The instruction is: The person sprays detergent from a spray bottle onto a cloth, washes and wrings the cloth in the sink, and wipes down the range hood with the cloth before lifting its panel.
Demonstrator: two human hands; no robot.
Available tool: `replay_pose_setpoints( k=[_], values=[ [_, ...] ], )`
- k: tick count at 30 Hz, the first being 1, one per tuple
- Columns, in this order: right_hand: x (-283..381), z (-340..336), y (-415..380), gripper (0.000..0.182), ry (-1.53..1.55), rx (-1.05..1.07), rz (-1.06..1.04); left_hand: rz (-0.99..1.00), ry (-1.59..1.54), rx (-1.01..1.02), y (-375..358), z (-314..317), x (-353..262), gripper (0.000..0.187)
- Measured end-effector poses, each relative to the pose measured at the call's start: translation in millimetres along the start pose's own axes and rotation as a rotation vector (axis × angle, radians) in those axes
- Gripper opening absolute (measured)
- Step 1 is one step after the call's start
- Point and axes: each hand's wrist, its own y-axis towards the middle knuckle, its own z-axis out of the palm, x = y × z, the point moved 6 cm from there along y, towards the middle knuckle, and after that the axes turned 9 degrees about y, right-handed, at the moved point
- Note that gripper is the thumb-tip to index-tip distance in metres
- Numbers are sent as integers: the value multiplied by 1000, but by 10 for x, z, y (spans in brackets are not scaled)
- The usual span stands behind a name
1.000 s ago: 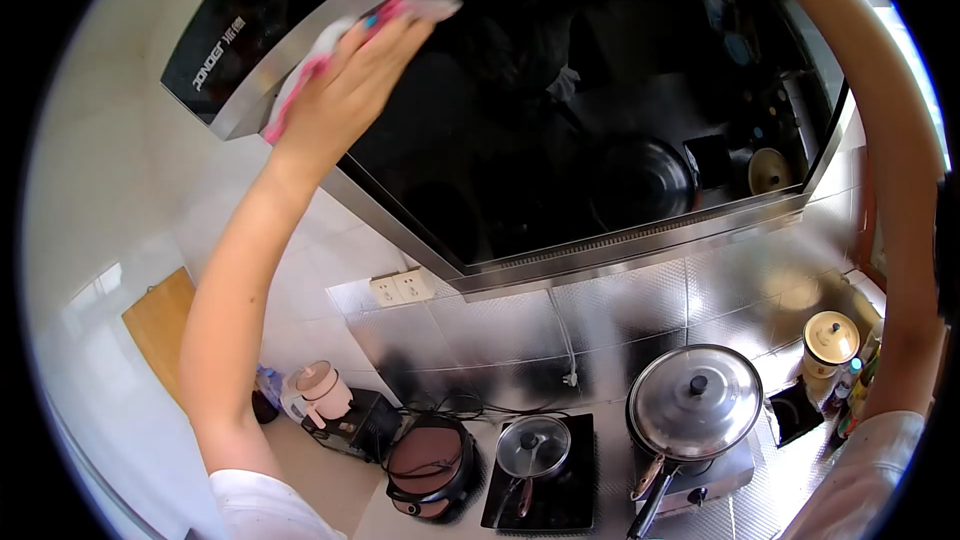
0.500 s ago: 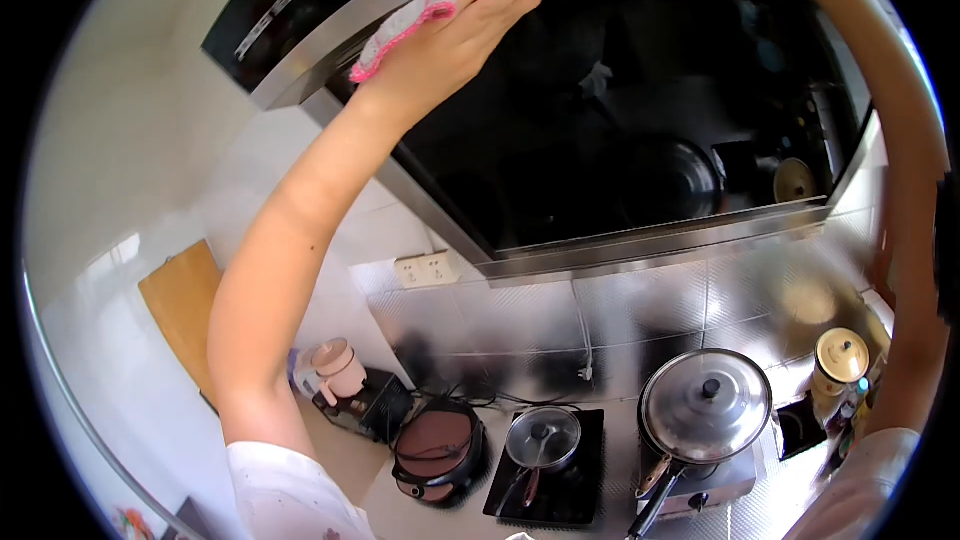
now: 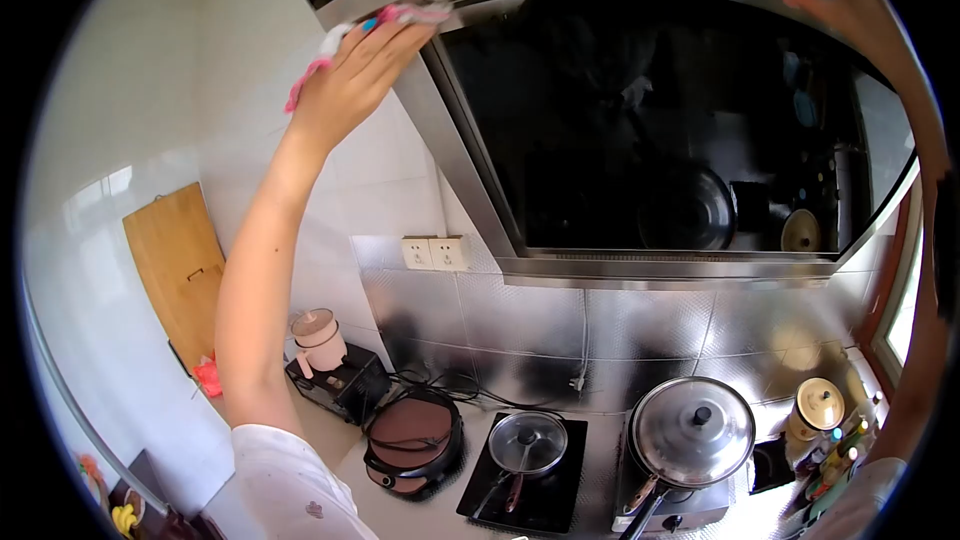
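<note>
My left hand (image 3: 360,70) is raised at the upper left corner of the range hood (image 3: 470,180). Its fingers press a white cloth with a pink edge (image 3: 310,80) against the steel frame. At the upper right, my right hand (image 3: 850,2) touches or nears the hood's right side, fingers spread, with nothing seen in it. The hood's dark glass panel (image 3: 620,130) lies between both hands and shows reflections.
Below stand a lidded wok (image 3: 692,432), a small lidded pan (image 3: 528,443), a brown electric pan (image 3: 412,438) and a pink pot (image 3: 318,342). A wooden board (image 3: 178,265) leans at left. Bottles and a yellow jar (image 3: 819,405) sit right.
My left hand has moved left and slightly down with the cloth, to the hood's corner. More of my right hand shows. The view has shifted, with the hood now further right.
</note>
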Motion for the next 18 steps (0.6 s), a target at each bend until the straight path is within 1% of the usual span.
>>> replay_pose_setpoints(
  k=[3, 4, 7, 9, 11, 14, 16, 18],
  values=[
    [-85, 41, -7, 82, 14, 4, 14, -99, -34, -159, 437, -183, -65, 48],
    [-142, 55, -5, 82, 21, 11, 22, -20, 78, -167, 545, -211, -76, 47],
    [-249, 98, -33, 84, 47, 18, 38, -61, 45, -118, 373, -124, -52, 47],
    [-302, 156, -38, 84, 77, 33, 52, -87, 91, -102, -17, -37, -34, 46],
    [-369, 217, -74, 85, 120, 46, 75, -178, 49, -16, -325, 52, 62, 46],
    [-496, 321, -115, 87, 245, 74, 142, -182, 47, 31, -395, 31, 88, 42],
    [-544, 361, -132, 88, 291, 81, 151, -216, -158, 47, -234, -1, 70, 40],
    [-421, 279, -116, 88, 48, 33, -26, -211, -224, -174, 182, -184, 62, 41]
  ],
)
